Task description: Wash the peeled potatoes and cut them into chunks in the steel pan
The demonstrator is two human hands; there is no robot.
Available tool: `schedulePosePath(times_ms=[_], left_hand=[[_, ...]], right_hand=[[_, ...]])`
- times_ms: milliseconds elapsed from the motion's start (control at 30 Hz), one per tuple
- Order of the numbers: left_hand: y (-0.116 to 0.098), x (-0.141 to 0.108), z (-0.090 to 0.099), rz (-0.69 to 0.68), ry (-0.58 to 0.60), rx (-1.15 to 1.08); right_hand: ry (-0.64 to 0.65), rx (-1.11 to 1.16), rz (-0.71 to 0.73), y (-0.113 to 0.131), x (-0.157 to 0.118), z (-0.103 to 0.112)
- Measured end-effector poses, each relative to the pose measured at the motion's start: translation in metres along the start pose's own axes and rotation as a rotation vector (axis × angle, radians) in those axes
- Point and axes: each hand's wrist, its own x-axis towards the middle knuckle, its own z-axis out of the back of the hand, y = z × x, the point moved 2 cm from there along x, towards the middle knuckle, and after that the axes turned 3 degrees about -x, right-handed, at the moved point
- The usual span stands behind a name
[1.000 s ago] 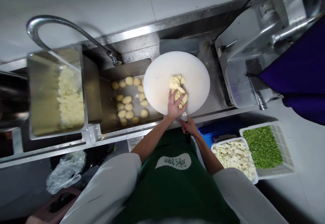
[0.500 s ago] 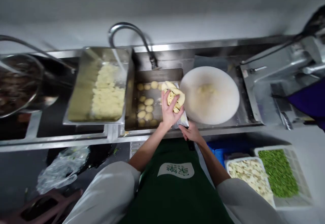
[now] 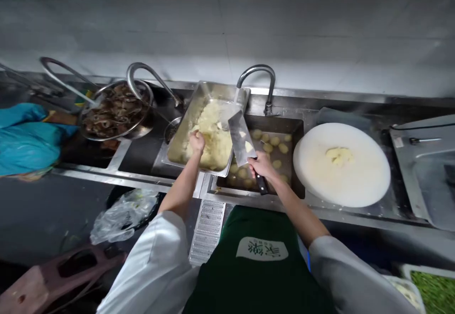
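The left hand (image 3: pixel 197 142), which held slices against the blade over the sink (image 3: pixel 297 162) a moment ago, is now over the metal tray (image 3: pixel 177 138); its fingers are curled in, and whether they hold anything I cannot tell. Sliced potato (image 3: pixel 218 145) lies heaped in the tray. The right hand (image 3: pixel 261 164) keeps its fingers closed round the handle of the cleaver (image 3: pixel 241 138), now tilted up beside the tray with a few pieces on its blade. Some slices remain on the round board (image 3: pixel 313 181), right of the sink
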Motion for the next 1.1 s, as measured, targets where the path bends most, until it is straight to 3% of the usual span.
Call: schedulePosePath(times_ms=[67, 133, 233, 333, 433, 567, 633, 700, 833, 933, 1100], left_hand=[[-0.008, -0.002, -0.001, 0.057, -0.06, 0.007], [-0.029, -0.006, -0.01, 0.005, -0.071, -0.02], [-0.076, -0.02, -0.049, -0.131, 0.04, -0.131], [-0.126, -0.054, -0.116, -0.242, 0.275, -0.243], [-0.171, -0.111, -0.202, -0.386, 0.594, -0.274], [-0.215, -0.204, -0.319, -0.569, 0.99, -0.184], [-0.229, -0.242, -0.364, -0.643, 1.107, -0.1], [-0.241, -0.27, -0.397, -0.727, 1.157, -0.018], [-0.261, -0.298, -0.427, -0.866, 1.164, 0.03], [-0.27, -0.309, -0.432, -0.878, 1.134, 0.024], [-0.272, -0.325, -0.429, -0.792, 0.999, -0.041]], right_hand=[[-0.025, 0.1, -0.001, -0.015, -0.02, 0.032], [-0.089, 0.2, 0.006, -0.036, -0.045, 0.07], [-0.381, 0.282, -0.008, -0.078, -0.092, 0.134], [-0.72, 0.299, -0.057, -0.128, -0.146, 0.198], [-0.904, 0.352, -0.104, -0.177, -0.193, 0.251], [-0.966, 0.381, -0.16, -0.228, -0.22, 0.3], [-0.942, 0.372, -0.192, -0.243, -0.218, 0.317], [-0.891, 0.35, -0.219, -0.249, -0.208, 0.331], [-0.785, 0.291, -0.233, -0.24, -0.178, 0.349], [-0.688, 0.276, -0.23, -0.228, -0.153, 0.351], [-0.581, 0.263, -0.185, -0.216, -0.122, 0.335]])
